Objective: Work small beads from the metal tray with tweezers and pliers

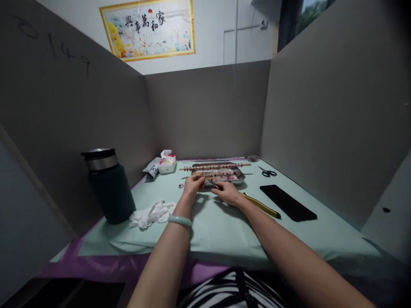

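My left hand (194,185), with a pale green bangle at the wrist, is closed in a pinch at the near edge of a metal tray (239,182). What its fingertips hold is too small to make out. My right hand (228,192) grips a slim tool (212,183) with a metal tip and a dark, reddish handle, pointing toward the left fingertips. Its exact kind is unclear. Red, white and gold beads (224,174) fill the tray. Across its top lies a wooden stick (215,167) carrying several small beaded rings. One more beaded ring (181,186) rests left of my left hand.
Yellow-handled pliers (261,206) and a black flat pad (287,202) lie to the right, with black scissors (268,172) beyond. Leftward are a dark teal bottle (111,188), crumpled white cloth (152,214) and a tissue box (167,163). Grey partitions (208,111) enclose the table.
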Tool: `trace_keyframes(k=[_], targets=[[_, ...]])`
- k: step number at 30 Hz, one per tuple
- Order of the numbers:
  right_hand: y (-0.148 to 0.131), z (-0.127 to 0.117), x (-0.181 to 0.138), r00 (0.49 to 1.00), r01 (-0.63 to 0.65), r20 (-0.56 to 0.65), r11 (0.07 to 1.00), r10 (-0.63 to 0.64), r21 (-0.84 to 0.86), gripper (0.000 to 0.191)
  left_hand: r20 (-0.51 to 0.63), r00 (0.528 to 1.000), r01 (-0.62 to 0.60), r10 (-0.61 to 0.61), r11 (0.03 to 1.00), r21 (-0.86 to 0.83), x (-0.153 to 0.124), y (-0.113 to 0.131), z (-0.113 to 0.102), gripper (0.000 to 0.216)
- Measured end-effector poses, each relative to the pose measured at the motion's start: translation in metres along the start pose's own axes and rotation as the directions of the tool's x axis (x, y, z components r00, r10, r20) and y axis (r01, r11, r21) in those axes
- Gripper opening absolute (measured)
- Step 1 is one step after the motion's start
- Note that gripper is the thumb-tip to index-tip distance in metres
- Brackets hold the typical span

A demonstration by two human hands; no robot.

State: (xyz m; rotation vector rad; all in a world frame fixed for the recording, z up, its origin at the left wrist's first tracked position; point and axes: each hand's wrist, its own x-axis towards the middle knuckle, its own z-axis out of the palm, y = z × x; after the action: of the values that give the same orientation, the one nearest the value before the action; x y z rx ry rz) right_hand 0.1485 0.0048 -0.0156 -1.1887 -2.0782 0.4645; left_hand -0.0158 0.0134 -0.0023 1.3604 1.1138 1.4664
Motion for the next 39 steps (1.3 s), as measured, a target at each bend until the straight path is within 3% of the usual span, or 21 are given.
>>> trace_keyframes(k=[7, 15, 23, 34, 39], targets=[[0.0013, -0.0001, 0.0022, 0.999, -0.005, -0.044, 0.999, 0.007, 0.042, 0.025, 0.076, 0.994, 0.078, -0.074, 0.996, -0.053, -0.0024, 0.0002, 0.0012, 0.040], [0.0005, 0.0001, 0.0007, 0.997, -0.010, -0.076, 1.000, 0.008, -0.019, 0.024, 0.098, 0.991, 0.093, -0.094, 0.996, 0.014, -0.0072, 0.0079, 0.0037, 0.027], [-0.0010, 0.0009, -0.0004, 0.998, -0.018, -0.066, 0.998, 0.014, -0.066, 0.023, 0.130, 0.991, -0.011, 0.001, 0.997, 0.074, -0.0060, 0.0041, 0.0043, 0.020], [-0.0011, -0.0002, 0.0002, 0.998, -0.008, -0.064, 1.000, 0.006, -0.024, 0.025, 0.123, 0.989, 0.060, -0.076, 0.990, 0.130, -0.0090, 0.0088, 0.0053, 0.011], [-0.0031, -0.0011, -0.0003, 0.997, -0.014, -0.073, 1.000, 0.013, -0.022, 0.024, 0.142, 0.989, 0.023, -0.045, 0.988, 0.153, -0.0069, 0.0063, 0.0055, 0.014]])
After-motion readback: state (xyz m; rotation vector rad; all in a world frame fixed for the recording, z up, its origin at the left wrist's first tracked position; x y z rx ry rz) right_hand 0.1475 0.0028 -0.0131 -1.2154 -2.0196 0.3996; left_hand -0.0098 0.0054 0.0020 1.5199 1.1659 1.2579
